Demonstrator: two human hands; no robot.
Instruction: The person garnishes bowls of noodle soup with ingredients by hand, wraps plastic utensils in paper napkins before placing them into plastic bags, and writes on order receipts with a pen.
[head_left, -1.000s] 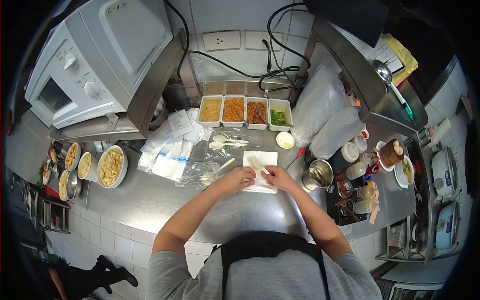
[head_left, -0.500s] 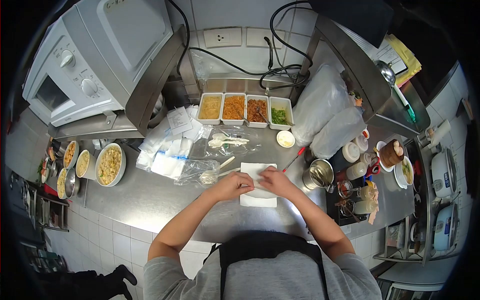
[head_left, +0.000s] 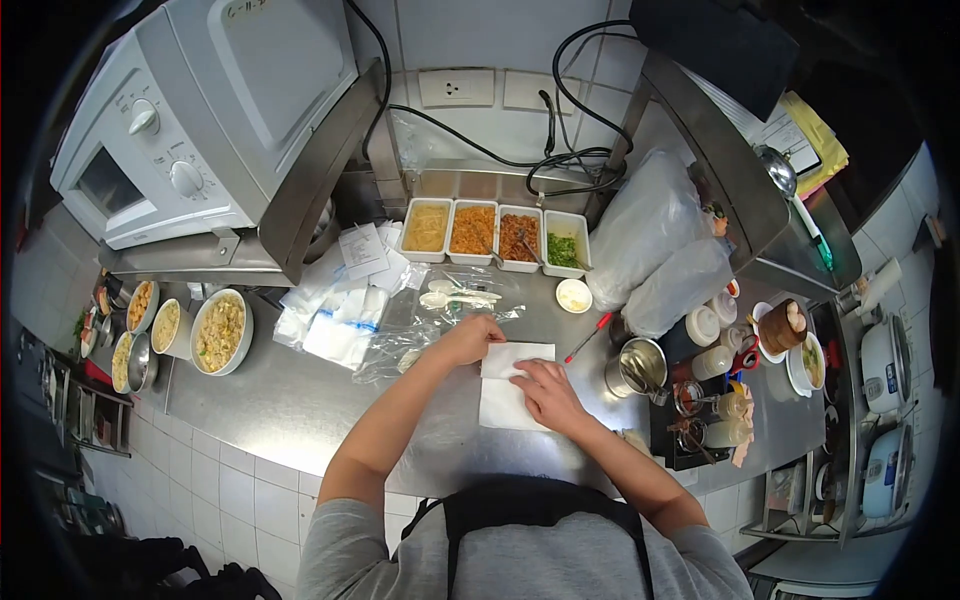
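Observation:
A white paper napkin point(head_left: 510, 405) lies on the steel counter in front of me, its upper part folded over. My right hand point(head_left: 550, 395) rests on it with the fingers spread. At the napkin's upper left corner is my left hand point(head_left: 472, 340), its fingers drawn together; whatever they pinch is too small to make out. Beyond that hand, pale plastic spoons point(head_left: 445, 294) lie on clear plastic wrap. Another clear plastic bag point(head_left: 385, 352) sits to the left, partly behind my left forearm. A red pen point(head_left: 588, 338) lies to the right of the napkin.
Four food trays point(head_left: 470, 230) stand at the back. Bowls of rice point(head_left: 222, 332) are at the left, below a microwave point(head_left: 150, 150). On the right are a metal pot point(head_left: 636, 367), sauce bottles point(head_left: 702, 325) and filled plastic bags point(head_left: 650, 235). Someone's dark clothing shows at the lower left.
The fork seen in my right hand a second ago no longer shows. The napkin is folded differently. My left hand has moved up to its upper corner, and my right hand has moved lower with fingers spread.

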